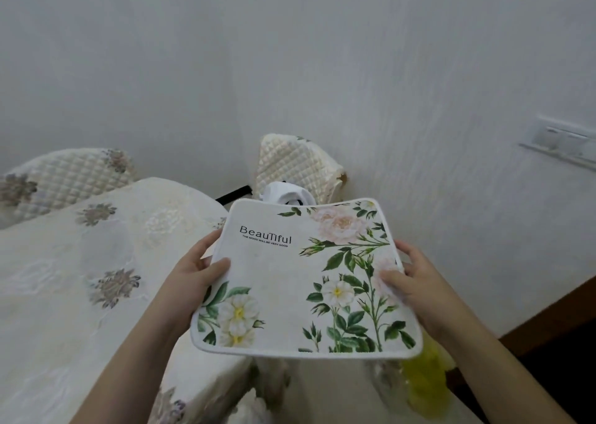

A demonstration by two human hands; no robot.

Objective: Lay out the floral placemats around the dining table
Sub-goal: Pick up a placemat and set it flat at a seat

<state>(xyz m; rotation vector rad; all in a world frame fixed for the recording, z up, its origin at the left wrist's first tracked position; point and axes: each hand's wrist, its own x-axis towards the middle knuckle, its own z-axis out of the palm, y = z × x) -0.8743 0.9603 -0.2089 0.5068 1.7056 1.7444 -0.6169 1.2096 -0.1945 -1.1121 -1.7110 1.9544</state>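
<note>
White wall (pixel 290 68) across the whole background, a switch plate (pixel 562 139) on it at the right. Dining table (pixel 64 294) at the left under a cream cloth stitched with grey-purple flowers, corner rounded at the near right. Two quilted chair backs: one (pixel 71 178) behind the table's far edge, another (pixel 296 165) against the wall, with something white and black (pixel 285 194) just in front of it (too hidden to name).

Placemat (pixel 303 281) held in the air beside the table's right edge, overlapping its corner only in view; touching the cloth or not, cannot tell. Printed face up, long axis running left to right, tilted a little so the right end sits farther away. "Beautiful" lettering at the far left, upright to the viewer; roses and green stems down the right side, white blooms at the near left.

Left hand (pixel 196 272) gripping the left short edge, thumb on top, fingers curled beneath. Right hand (pixel 409 281) gripping the right short edge the same way, thumb over the print.

Something yellow (pixel 425 381), blurred, below the mat's near right corner.
</note>
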